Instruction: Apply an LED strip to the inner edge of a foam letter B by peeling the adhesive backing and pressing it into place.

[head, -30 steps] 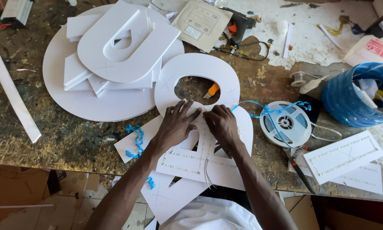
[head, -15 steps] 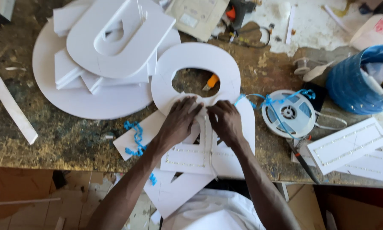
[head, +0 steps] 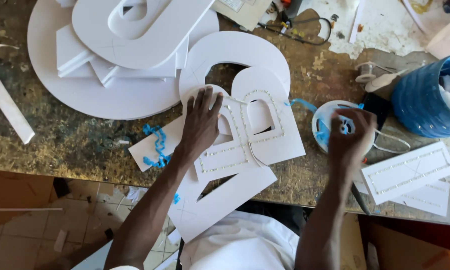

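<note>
Right hand (head: 351,134) motion-blurred, hides reel (head: 330,131) center, prob. pinching tape, blue bucket (head: 425,100) cut off

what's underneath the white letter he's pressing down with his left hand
Under the strip-lined white letter lie more white cut-outs: a round ring-shaped one behind and a flat piece hanging over the table edge. The left hand covers the part beneath it.

White foam letter (head: 257,132), flat on workbench (head: 60,140)

We see even, soft daylight with only faint shadows. The white foam letters (head: 150,25) near the top glare almost featureless, while the floor (head: 35,220) below the tabletop (head: 75,135) sits dimmer. The right hand (head: 350,135) is smeared by motion blur; the left hand (head: 201,122) stays sharp.
</note>
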